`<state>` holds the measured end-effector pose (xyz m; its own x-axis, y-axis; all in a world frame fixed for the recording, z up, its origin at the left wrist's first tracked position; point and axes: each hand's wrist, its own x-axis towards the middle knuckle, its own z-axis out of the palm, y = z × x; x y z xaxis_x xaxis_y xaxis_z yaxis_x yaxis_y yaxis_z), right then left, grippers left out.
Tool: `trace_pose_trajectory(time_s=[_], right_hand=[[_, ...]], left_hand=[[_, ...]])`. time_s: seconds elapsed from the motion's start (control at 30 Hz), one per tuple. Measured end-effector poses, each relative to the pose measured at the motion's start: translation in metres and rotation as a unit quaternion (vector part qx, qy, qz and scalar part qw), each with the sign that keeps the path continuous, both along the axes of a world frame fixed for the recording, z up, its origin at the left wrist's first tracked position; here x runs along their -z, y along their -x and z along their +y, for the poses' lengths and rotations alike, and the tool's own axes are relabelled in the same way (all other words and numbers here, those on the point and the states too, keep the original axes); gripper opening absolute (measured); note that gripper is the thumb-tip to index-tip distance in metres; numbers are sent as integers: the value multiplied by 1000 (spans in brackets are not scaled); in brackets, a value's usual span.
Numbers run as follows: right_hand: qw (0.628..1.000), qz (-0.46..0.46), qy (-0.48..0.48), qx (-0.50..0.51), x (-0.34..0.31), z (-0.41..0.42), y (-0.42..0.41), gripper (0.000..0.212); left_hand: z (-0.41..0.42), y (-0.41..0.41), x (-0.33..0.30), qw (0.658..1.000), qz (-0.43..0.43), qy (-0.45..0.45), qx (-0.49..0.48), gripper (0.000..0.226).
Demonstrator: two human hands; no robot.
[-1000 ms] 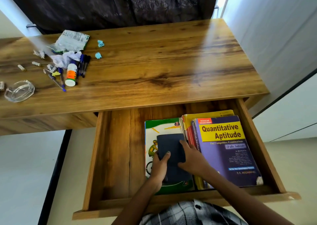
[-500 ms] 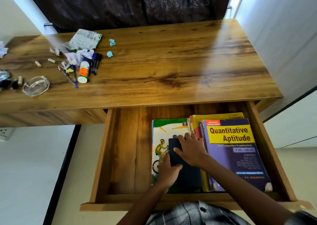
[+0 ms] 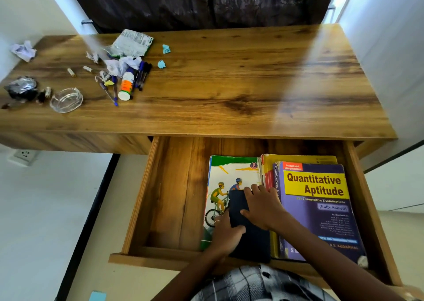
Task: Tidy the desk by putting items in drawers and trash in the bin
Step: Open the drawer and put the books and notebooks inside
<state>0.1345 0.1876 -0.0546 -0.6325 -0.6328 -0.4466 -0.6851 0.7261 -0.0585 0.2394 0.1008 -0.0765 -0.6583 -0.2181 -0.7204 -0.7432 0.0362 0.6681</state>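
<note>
The wooden drawer under the desk stands pulled out. Inside lie a cyclist-cover book, a yellow book and a purple "Quantitative Aptitude" book. A dark navy notebook lies on the cyclist book. My left hand grips its left edge, thumb on the cover. My right hand rests spread on its far end. On the desk's left lie pens, an orange-white bottle, crumpled paper and a wrapper.
A glass ashtray, a dark foil ball, another paper wad and two blue scraps lie on the desk's left half. The drawer's left half is bare wood. White walls close in left and right; a dark curtain hangs behind.
My right hand has slid toward the far end of the dark notebook, and the notebook sits nearer the drawer's front. The view has swung left, showing more of the desk's left end.
</note>
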Motion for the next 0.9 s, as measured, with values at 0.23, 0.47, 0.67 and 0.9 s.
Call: trace_pose_trajectory(time_s=[0.23,0.47,0.67,0.9], right_hand=[[998,-63,23,19,-1,5,8,67],[994,-35,100,19,8,6,-9,73],[989,-39,138,-19,1,-12,-28,71],[979,-74,190,26,-14,-65,-55,66]], left_hand=[[6,-4,30,995,-2,99,8,71],[6,-19,2,966,33,255,11,60],[-25,-46,-2,930,65,363,-1,58],[-104,-67,-9,843,130,521,16,54]])
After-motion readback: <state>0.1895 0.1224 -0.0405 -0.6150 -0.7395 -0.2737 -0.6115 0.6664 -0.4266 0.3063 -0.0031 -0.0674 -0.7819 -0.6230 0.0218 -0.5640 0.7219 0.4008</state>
